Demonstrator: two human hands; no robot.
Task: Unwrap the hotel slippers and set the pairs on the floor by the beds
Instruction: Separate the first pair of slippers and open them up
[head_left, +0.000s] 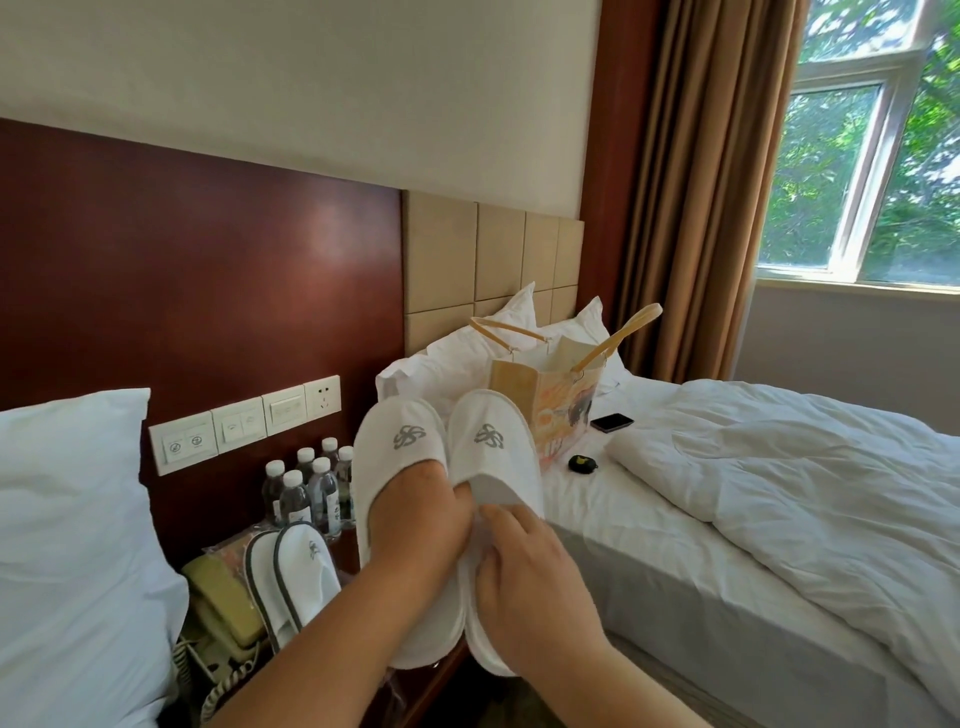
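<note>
Head view, forward-down, near hands

A: Report hand positions.

B: I see both bare forearms extended forward from the lower edge, converging at frame centre. Left hand (421, 519) is inserted, fingers forward, into what it holds (fingertips hidden). Right hand (524, 577) is palm-down, fingers curled in a grip, thumb toward the left hand.

A: Contact between hands?

B: Their knuckles sit just beside each other; touching cannot be confirmed.
</note>
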